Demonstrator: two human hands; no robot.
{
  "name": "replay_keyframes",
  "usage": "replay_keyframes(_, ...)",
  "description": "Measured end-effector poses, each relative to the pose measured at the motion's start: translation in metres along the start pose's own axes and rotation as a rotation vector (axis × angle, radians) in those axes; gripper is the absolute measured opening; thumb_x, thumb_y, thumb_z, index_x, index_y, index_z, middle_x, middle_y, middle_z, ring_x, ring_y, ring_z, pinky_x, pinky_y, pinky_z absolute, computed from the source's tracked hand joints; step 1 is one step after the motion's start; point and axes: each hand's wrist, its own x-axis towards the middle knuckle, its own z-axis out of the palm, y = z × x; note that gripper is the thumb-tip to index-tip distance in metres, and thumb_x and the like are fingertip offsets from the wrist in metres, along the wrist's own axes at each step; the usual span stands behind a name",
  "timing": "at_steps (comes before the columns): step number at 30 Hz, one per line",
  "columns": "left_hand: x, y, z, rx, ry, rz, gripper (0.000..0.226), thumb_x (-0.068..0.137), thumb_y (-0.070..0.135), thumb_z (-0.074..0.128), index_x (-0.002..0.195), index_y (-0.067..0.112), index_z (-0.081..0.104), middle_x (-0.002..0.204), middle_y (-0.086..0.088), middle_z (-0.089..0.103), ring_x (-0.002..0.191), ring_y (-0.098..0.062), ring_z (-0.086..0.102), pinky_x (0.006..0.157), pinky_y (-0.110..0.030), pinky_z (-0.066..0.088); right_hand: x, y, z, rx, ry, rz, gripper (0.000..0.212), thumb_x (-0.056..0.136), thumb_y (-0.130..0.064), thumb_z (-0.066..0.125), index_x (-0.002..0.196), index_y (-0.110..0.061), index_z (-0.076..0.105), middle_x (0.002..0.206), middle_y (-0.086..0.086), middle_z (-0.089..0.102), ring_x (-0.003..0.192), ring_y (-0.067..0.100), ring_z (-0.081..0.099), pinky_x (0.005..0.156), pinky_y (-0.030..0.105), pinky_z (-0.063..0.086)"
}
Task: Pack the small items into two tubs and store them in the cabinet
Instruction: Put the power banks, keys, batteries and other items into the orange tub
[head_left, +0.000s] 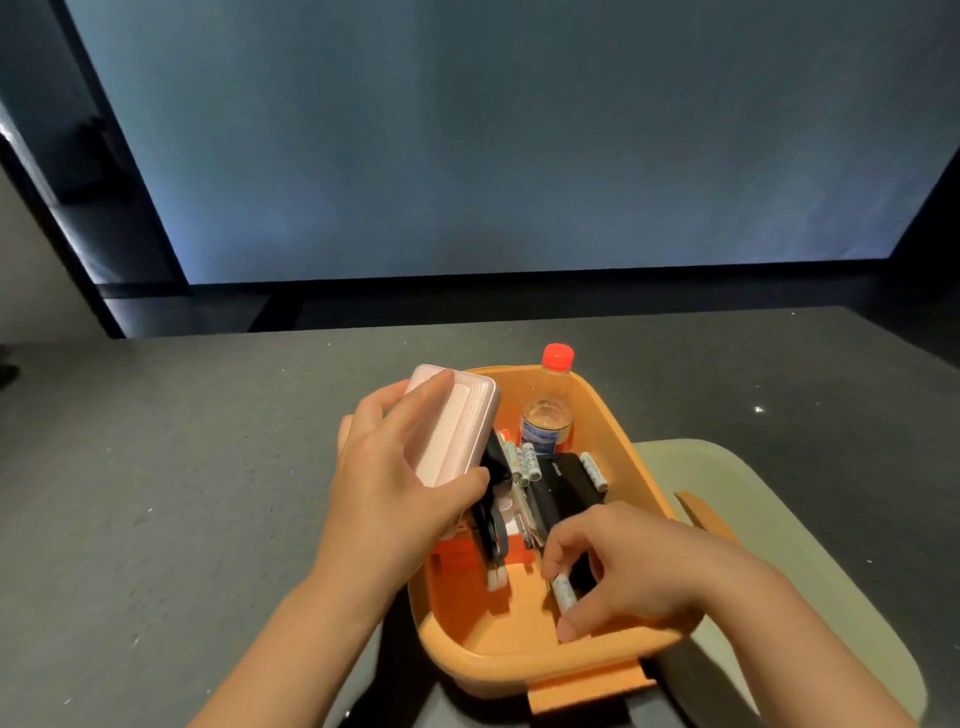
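Head view: orange tub (613, 415) on grey tabletop (156, 493).

Two bare forearms, no sleeves; left hand (387, 486), right hand (631, 564); short plain nails.

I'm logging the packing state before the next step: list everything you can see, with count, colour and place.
tub: one, orange, on the grey table, near edge.
lid: one, pale green, under and right of the tub.
bottle: one, clear with red cap, upright in the tub's far end.
case: one, pink, held over the tub's left rim.
batteries: several, white, in the tub; exact count unclear.
black box: one, mid-tub.
table: one, grey.
left hand: grip round the case.
right hand: pinching a white battery inside the tub.
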Motion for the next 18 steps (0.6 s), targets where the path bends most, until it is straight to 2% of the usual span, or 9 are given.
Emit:
replay_keyframes(2,0.001,0.005,0.004,-0.017,-0.016,0.005,0.082,0.064,0.027,0.083,0.132,0.044,0.043,0.126,0.02,0.038,0.119,-0.003,0.031,0.076,-0.006,0.029,0.004,0.001,0.007,-0.016,-0.065,0.024,0.035,0.077,-0.041,0.075,0.11,-0.033,0.065,0.109,-0.015,0.06,0.089,0.003,0.056,0.071,0.019,0.044)
replay_keyframes(7,0.003,0.008,0.01,-0.031,-0.053,0.032,0.081,0.063,0.027,0.083,0.131,0.046,0.044,0.124,0.022,0.038,0.117,-0.002,0.031,0.078,-0.003,0.03,0.009,0.006,0.011,-0.014,-0.079,0.093,0.028,0.079,-0.034,0.075,0.105,-0.027,0.07,0.105,-0.011,0.066,0.092,0.005,0.059,0.076,0.021,0.048)
replay_keyframes(10,0.004,0.008,0.012,-0.021,-0.068,0.024,0.081,0.063,0.031,0.082,0.132,0.047,0.042,0.127,0.021,0.038,0.118,-0.003,0.031,0.078,-0.007,0.029,0.006,0.008,0.009,0.072,-0.003,0.035,0.02,0.081,-0.034,0.073,0.1,-0.03,0.069,0.102,-0.015,0.066,0.089,0.001,0.061,0.075,0.019,0.048)
replay_keyframes(13,0.007,0.011,0.017,-0.067,-0.064,0.01,0.079,0.063,0.026,0.083,0.13,0.045,0.045,0.128,0.018,0.041,0.12,-0.005,0.033,0.082,-0.009,0.032,0.007,0.005,0.006,0.384,0.32,-0.06,0.008,0.09,-0.034,0.062,0.094,-0.033,0.068,0.095,-0.012,0.069,0.082,0.002,0.065,0.073,0.023,0.053)
replay_keyframes(15,0.009,0.017,0.022,-0.108,-0.065,0.009,0.079,0.062,0.031,0.082,0.131,0.043,0.046,0.127,0.019,0.042,0.119,-0.003,0.033,0.088,-0.014,0.035,0.008,-0.002,0.001,0.717,0.504,-0.096,0.018,0.095,-0.04,0.052,0.101,-0.03,0.066,0.099,-0.004,0.07,0.085,0.013,0.068,0.074,0.033,0.056)
replay_keyframes(18,0.013,0.031,0.035,-0.141,-0.094,0.036,0.082,0.06,0.043,0.076,0.135,0.041,0.043,0.131,0.022,0.043,0.121,-0.002,0.035,0.096,-0.023,0.04,0.009,-0.017,-0.005,1.043,0.543,-0.188,0.031,0.095,-0.045,0.048,0.114,-0.025,0.062,0.104,0.002,0.071,0.094,0.018,0.07,0.081,0.038,0.058)
